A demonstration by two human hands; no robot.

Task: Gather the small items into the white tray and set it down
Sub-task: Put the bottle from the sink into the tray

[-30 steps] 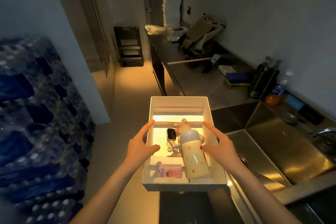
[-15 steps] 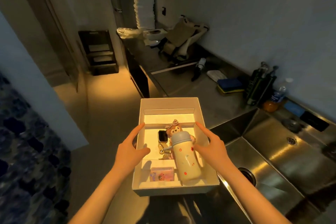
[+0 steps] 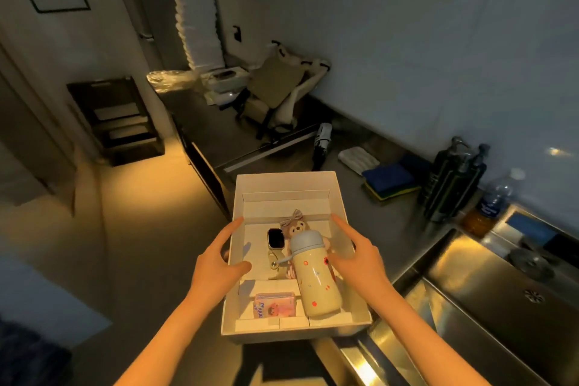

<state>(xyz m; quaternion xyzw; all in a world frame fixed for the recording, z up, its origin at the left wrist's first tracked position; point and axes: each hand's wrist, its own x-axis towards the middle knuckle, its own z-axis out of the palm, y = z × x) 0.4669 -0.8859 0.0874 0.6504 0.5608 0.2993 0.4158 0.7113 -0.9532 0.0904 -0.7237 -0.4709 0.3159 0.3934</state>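
I carry the white tray (image 3: 283,183) in the air by its two long sides, near the counter's front edge. My left hand (image 3: 216,263) grips the left wall, thumb inside. My right hand (image 3: 360,255) grips the right wall, index finger stretched along the rim. Inside lie a cream bottle with a blue-grey cap (image 3: 313,276), a smartwatch (image 3: 275,238), a small plush bear with a bow (image 3: 294,227) partly under the bottle, and a pink packet (image 3: 275,304) at the near end.
A steel counter (image 3: 250,135) runs along the wall, with a steel sink (image 3: 488,301) at the right. On it are dark pump bottles (image 3: 451,178), a water bottle (image 3: 495,194), a blue-and-yellow sponge (image 3: 390,182), a folded cloth (image 3: 358,159) and bags (image 3: 275,94). A dark rack (image 3: 116,119) stands on the floor.
The view has swung right and the tray has moved with my hands toward the counter. The stacked blue packs at the left have left the view. My grip on the tray is unchanged.
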